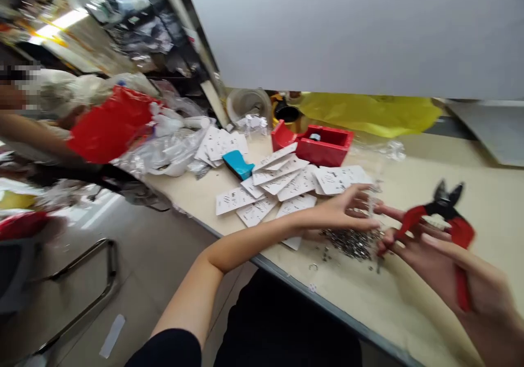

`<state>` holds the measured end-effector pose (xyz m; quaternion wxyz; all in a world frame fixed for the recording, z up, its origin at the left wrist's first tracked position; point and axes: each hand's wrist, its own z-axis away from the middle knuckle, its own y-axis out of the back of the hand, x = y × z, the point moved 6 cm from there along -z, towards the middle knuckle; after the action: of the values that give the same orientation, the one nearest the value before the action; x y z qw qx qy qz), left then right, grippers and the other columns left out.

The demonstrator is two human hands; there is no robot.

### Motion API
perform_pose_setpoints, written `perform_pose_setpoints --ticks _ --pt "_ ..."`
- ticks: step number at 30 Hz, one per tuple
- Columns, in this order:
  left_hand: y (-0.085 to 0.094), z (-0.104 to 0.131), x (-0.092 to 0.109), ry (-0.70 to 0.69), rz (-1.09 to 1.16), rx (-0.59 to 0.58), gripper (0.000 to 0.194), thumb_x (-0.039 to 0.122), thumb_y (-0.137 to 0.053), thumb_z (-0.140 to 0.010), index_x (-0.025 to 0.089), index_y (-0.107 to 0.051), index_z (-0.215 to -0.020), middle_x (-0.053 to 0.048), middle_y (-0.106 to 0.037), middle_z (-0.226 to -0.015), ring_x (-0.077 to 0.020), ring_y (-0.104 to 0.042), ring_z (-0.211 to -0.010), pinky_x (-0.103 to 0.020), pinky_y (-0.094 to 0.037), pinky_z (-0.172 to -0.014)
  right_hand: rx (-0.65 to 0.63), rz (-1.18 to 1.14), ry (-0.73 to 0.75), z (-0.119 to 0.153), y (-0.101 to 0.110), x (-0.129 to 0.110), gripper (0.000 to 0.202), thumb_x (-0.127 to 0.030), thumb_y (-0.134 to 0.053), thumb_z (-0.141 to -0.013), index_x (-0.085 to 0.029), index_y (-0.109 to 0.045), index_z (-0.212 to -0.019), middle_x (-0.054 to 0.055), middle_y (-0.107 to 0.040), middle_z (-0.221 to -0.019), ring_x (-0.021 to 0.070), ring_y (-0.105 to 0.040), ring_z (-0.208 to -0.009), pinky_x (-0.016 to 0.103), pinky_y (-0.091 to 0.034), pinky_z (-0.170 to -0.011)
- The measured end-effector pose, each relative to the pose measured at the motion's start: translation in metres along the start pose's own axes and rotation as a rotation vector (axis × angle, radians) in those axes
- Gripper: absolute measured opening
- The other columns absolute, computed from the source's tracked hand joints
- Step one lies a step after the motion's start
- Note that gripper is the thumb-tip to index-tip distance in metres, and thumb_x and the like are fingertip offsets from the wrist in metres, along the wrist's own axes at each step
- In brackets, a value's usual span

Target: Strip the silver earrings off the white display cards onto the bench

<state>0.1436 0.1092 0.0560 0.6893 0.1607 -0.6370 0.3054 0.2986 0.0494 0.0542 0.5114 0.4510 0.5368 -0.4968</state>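
Observation:
Red-handled cutting pliers (460,230) rest in my right hand (446,263), jaws open and pointing up. My left hand (347,209) is beside it, fingers curved around a small clear plastic piece (371,202) that the right fingertips also come near. Under the hands lies a pile of small silvery metal parts (354,244), with a few loose ones beside it. To the left, white cards (282,176) with small items on them lie overlapping on the table (335,296).
Behind the cards stand a red tape dispenser (325,146), a clear round container (249,105) and a yellow plastic sheet (368,113). A teal object (237,164) lies among the cards. Plastic bags and another person's arm (36,135) are at the left.

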Motion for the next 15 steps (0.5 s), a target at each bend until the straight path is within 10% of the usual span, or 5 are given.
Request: perform_pose_setpoints --ticks 6,15 --pt "0.004 -0.009 -0.008 -0.015 0.244 0.031 0.072 0.064 -0.071 -0.077 0.018 -0.053 -0.130 -0.019 -0.057 -0.144 -0.0348 -0.056 -0.134 -0.053 -0.039 -0.115 -0.053 -0.224 -0.013 -0.002 -0.011 -0.013 0.028 -0.030 -0.056 -0.089 -0.026 -0.068 -0.114 0.011 -0.063 -0.135 0.0216 -0.065 -0.083 0.046 -0.059 -0.080" --pt "0.003 -0.009 -0.021 0.046 0.247 0.034 0.071 0.072 -0.061 -0.080 0.018 -0.058 -0.126 -0.016 -0.065 -0.134 -0.0335 -0.056 -0.133 -0.054 -0.033 -0.118 -0.079 0.198 0.189 0.008 -0.008 -0.013 0.024 -0.036 -0.055 -0.097 -0.026 -0.055 -0.118 0.012 -0.061 -0.137 0.0198 -0.062 -0.093 0.042 -0.053 -0.092"
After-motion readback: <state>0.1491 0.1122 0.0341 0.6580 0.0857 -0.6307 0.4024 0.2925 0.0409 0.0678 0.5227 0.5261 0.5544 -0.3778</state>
